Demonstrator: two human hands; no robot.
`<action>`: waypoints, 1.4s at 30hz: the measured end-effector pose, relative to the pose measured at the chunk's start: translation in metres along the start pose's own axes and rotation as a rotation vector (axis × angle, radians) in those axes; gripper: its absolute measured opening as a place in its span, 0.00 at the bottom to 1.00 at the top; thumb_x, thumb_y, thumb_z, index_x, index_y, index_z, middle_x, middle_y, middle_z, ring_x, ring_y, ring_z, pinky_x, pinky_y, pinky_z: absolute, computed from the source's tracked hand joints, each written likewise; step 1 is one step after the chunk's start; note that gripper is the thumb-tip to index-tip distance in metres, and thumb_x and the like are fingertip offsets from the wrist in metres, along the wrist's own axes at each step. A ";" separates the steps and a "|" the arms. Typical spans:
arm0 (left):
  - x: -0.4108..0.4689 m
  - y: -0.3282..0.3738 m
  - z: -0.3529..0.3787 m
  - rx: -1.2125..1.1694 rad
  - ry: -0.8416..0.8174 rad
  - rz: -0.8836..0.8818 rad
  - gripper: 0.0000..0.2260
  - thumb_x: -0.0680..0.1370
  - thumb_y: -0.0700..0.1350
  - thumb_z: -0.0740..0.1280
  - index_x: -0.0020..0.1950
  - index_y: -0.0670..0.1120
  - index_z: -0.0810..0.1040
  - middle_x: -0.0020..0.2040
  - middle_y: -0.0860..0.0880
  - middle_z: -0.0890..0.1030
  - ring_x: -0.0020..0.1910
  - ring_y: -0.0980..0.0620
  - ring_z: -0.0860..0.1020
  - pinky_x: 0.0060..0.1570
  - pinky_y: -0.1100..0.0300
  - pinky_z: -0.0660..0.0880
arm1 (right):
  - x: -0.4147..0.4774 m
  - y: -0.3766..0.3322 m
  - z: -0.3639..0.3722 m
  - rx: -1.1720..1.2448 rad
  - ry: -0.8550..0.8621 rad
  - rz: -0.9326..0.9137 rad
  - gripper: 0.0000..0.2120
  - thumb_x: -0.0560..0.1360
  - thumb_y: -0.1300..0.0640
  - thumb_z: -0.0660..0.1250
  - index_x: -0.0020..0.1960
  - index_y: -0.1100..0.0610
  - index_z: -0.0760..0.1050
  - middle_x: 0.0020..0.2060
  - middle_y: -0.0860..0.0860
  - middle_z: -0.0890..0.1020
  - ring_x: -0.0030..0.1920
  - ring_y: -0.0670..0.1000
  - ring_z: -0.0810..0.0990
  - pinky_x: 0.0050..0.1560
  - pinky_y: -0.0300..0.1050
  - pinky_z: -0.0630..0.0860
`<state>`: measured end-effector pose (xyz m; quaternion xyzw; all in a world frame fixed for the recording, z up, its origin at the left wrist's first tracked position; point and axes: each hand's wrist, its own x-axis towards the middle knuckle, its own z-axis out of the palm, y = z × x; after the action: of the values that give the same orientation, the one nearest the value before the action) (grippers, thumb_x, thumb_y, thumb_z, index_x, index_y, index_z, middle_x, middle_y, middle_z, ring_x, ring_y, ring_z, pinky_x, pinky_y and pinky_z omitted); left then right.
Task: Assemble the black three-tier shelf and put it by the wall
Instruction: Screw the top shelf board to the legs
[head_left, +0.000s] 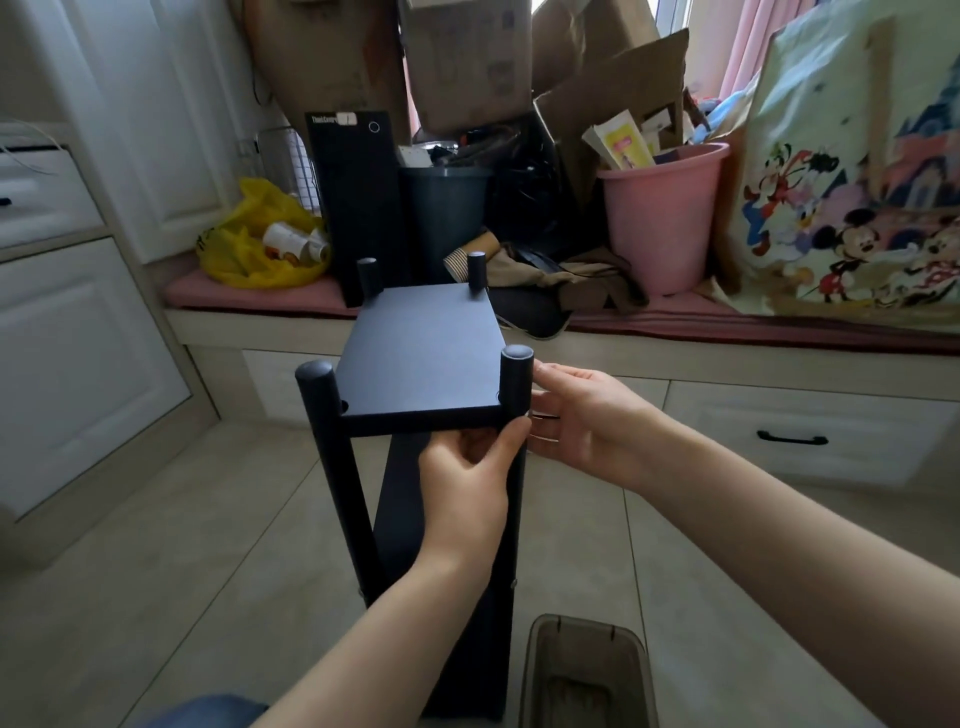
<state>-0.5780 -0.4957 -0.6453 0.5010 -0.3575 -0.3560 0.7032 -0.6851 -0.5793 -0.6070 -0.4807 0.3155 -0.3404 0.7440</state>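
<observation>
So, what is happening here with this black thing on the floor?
A person is putting together a black shelf. It stands upright on the tiled floor, in front of a cluttered bench. The left hand pinches the front edge of the top board, thumb on the edge and fingers under it. The right hand rests its fingers against the near right post. All four posts stick up above the top board.

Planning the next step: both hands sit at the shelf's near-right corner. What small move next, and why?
Probably hold the top panel firm with the left hand and press the near-right post home with the right hand: the left pinches the panel's front edge beside that post, and the right rests against it.
</observation>
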 end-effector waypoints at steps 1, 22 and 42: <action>0.000 0.000 -0.001 0.022 -0.007 0.003 0.08 0.75 0.43 0.75 0.54 0.47 0.83 0.46 0.55 0.87 0.48 0.59 0.85 0.45 0.71 0.76 | 0.001 0.000 0.000 0.002 -0.001 -0.007 0.10 0.80 0.52 0.64 0.55 0.56 0.79 0.47 0.55 0.85 0.38 0.52 0.84 0.44 0.45 0.79; 0.022 0.056 0.004 1.696 -0.033 0.570 0.25 0.75 0.65 0.63 0.59 0.47 0.71 0.56 0.47 0.73 0.57 0.43 0.73 0.53 0.49 0.68 | 0.008 0.005 -0.011 0.001 -0.129 -0.042 0.09 0.72 0.51 0.70 0.47 0.55 0.82 0.44 0.57 0.85 0.37 0.53 0.82 0.45 0.49 0.79; 0.057 0.090 -0.109 1.419 -0.318 0.273 0.33 0.77 0.70 0.48 0.80 0.59 0.60 0.81 0.56 0.59 0.82 0.47 0.52 0.77 0.43 0.50 | 0.040 0.035 0.056 -0.011 -0.231 -0.026 0.14 0.79 0.53 0.65 0.58 0.62 0.76 0.54 0.59 0.85 0.57 0.56 0.84 0.54 0.48 0.81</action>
<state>-0.4433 -0.4729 -0.5770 0.7286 -0.6584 -0.0172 0.1879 -0.6105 -0.5731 -0.6267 -0.5249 0.2230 -0.2907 0.7683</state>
